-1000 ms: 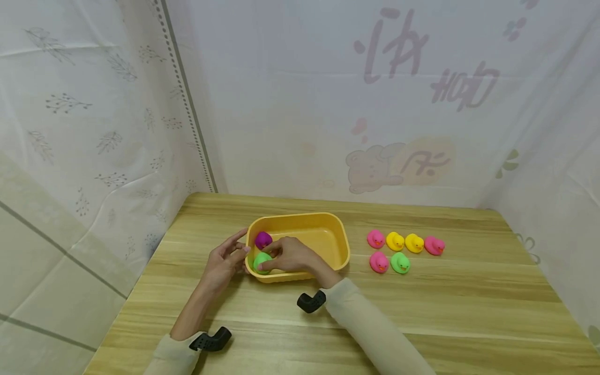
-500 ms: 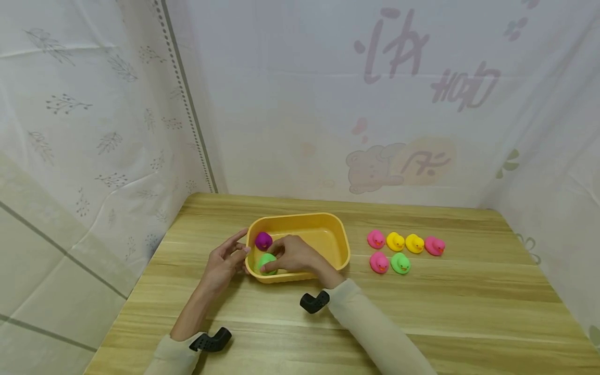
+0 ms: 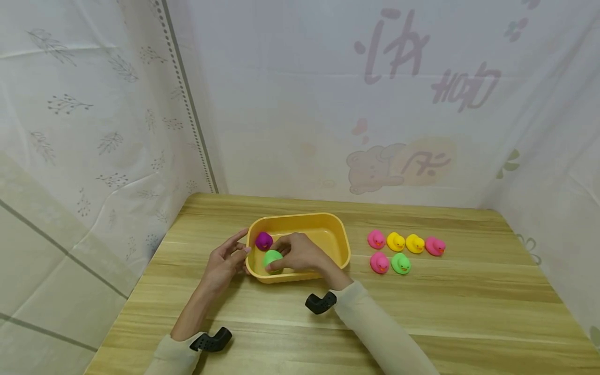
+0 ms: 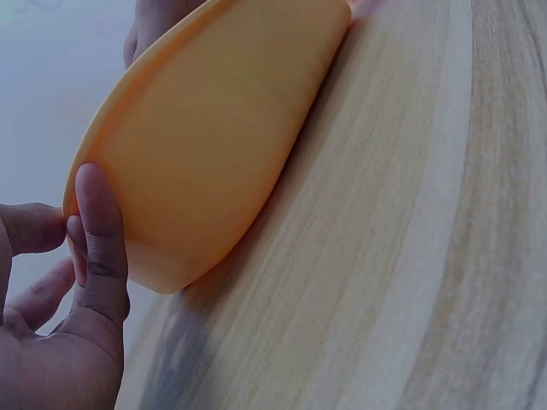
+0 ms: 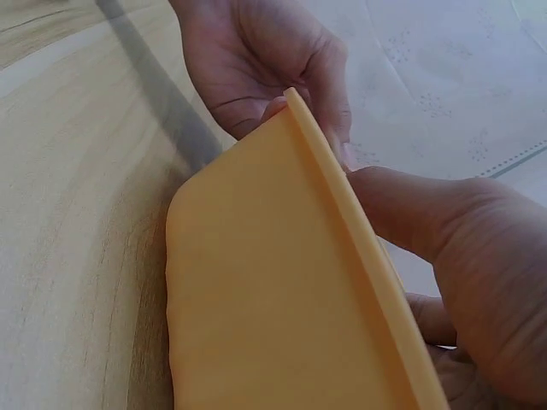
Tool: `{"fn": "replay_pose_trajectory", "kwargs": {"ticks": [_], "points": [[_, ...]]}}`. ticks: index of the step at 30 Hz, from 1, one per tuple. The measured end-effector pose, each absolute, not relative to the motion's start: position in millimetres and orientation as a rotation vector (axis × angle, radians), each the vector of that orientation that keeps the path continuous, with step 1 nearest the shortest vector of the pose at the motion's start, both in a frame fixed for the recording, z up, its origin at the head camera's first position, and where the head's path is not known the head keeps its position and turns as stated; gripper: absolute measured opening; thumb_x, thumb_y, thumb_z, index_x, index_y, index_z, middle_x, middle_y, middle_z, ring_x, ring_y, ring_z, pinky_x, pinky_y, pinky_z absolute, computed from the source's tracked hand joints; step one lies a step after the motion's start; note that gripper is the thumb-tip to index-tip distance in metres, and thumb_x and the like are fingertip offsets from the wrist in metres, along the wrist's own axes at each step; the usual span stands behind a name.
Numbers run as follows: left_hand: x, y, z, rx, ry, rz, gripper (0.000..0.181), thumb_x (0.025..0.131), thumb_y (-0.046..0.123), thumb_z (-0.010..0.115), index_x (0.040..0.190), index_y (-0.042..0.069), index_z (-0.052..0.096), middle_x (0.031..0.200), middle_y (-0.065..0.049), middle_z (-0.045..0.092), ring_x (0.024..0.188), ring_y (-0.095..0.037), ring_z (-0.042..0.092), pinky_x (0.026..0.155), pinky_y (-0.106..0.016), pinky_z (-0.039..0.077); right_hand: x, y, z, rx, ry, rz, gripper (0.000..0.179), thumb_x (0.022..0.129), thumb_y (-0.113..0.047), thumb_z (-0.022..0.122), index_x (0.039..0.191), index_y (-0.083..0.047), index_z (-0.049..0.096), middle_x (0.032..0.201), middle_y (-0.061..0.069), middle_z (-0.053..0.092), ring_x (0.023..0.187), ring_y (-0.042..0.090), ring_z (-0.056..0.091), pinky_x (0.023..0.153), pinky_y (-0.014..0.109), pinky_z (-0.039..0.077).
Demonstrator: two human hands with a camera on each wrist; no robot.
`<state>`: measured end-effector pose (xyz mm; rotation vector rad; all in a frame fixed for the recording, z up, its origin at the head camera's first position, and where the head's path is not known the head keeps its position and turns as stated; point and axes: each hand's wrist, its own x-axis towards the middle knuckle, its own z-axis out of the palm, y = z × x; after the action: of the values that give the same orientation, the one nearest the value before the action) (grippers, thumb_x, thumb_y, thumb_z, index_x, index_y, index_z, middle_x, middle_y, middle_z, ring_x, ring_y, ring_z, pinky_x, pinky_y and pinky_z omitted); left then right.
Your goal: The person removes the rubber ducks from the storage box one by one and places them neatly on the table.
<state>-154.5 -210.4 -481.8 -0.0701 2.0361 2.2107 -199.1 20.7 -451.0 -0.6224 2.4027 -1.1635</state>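
Inside the yellow plastic basin (image 3: 323, 245), my right hand (image 3: 302, 253) grips a green rubber duck (image 3: 272, 259) near the left end, thumb on its near side. A purple rubber duck (image 3: 264, 240) sits just behind it, in the basin's far left corner. My left hand (image 3: 222, 265) holds the basin's left end by the rim. In the left wrist view, fingers (image 4: 100, 213) lie on the basin's outer wall (image 4: 205, 128) and over its edge. The near wall (image 5: 248, 282) hides the green duck in the right wrist view.
Right of the basin, several rubber ducks stand in two rows on the wooden table (image 3: 450, 307). Pink (image 3: 376, 239), yellow (image 3: 396, 241), another yellow and another pink make the back row. A pink duck (image 3: 379, 262) and a green duck (image 3: 400, 263) form the front row.
My right hand has shifted a little to the right, bringing the green duck away from the basin's left wall. The left hand keeps its place.
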Motion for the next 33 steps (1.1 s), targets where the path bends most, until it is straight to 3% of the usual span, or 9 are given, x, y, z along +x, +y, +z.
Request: {"fn": "replay_pose_trajectory", "kwargs": {"ticks": [9, 17, 33], "points": [[-155.2, -209.6, -481.3, -0.072, 2.029, 2.231, 0.055, 0.102, 0.009, 0.062, 0.154, 0.012, 0.046, 0.103, -0.003, 0.052, 0.069, -0.009, 0.061, 0.062, -0.021, 0.058, -197.4, 30.6, -453.7, -0.600, 2.370, -1.276, 0.036, 0.079, -0.037, 0.088, 0.108, -0.019, 0.077, 0.101, -0.007, 0.074, 0.087, 0.011, 0.069, 0.076, 0.029, 0.059], [-155.5, -209.4, -482.1, -0.073, 2.035, 2.230, 0.055, 0.102, 0.008, 0.062, 0.154, 0.013, 0.046, 0.104, -0.004, 0.052, 0.068, -0.010, 0.061, 0.062, -0.022, 0.059, -193.3, 41.6, -449.6, -0.613, 2.378, -1.319, 0.041, 0.080, -0.043, 0.087, 0.113, -0.021, 0.077, 0.103, -0.008, 0.075, 0.091, 0.012, 0.068, 0.079, 0.029, 0.059], [-155.7, -210.3, -482.1, -0.085, 2.028, 2.222, 0.054, 0.102, 0.010, 0.062, 0.154, 0.013, 0.046, 0.105, -0.004, 0.052, 0.069, -0.010, 0.061, 0.063, -0.022, 0.059, -181.2, 62.2, -441.5, -0.587, 2.361, -1.470, 0.051, 0.081, -0.039, 0.087, 0.124, -0.015, 0.074, 0.104, -0.002, 0.075, 0.091, 0.013, 0.070, 0.079, 0.029, 0.061]]}}
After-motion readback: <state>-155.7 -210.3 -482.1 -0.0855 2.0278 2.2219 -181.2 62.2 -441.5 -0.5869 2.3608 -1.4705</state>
